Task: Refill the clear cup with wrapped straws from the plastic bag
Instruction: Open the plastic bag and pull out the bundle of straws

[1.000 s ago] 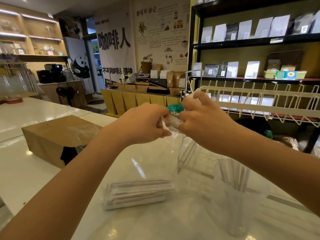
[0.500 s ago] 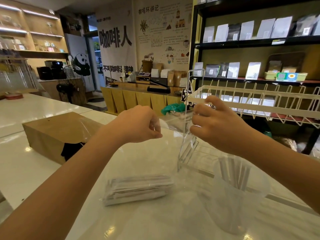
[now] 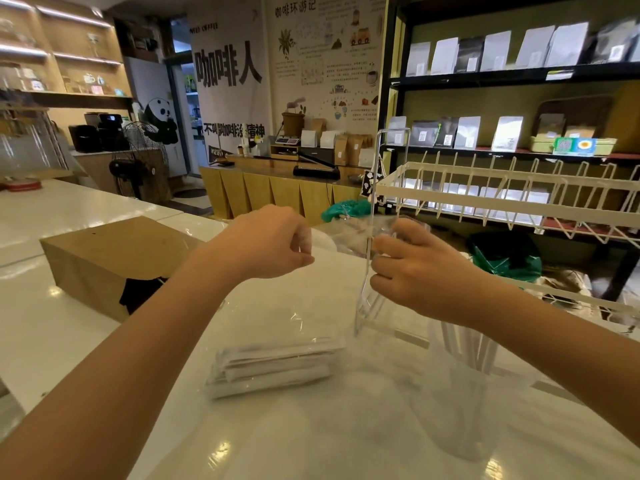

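Observation:
A clear plastic bag (image 3: 298, 317) hangs between my hands above the white counter, its mouth pulled wide. A bundle of wrapped straws (image 3: 273, 367) lies in the bottom of the bag, resting on the counter. My left hand (image 3: 270, 242) pinches the bag's left edge. The bag's right edge is gripped by my right hand (image 3: 412, 271). At the lower right stands the clear cup (image 3: 467, 400), with several wrapped straws upright in it, seen partly through the bag's film.
A brown paper bag (image 3: 117, 251) lies on the counter to the left. A white wire rack (image 3: 512, 199) stands at the right, with a clear acrylic stand (image 3: 372, 237) beside it. Shelves of pouches line the wall behind.
My hands have drawn apart, the left going left and the right going right, so the bag's mouth has opened wide. The straw bundle and cup have stayed put.

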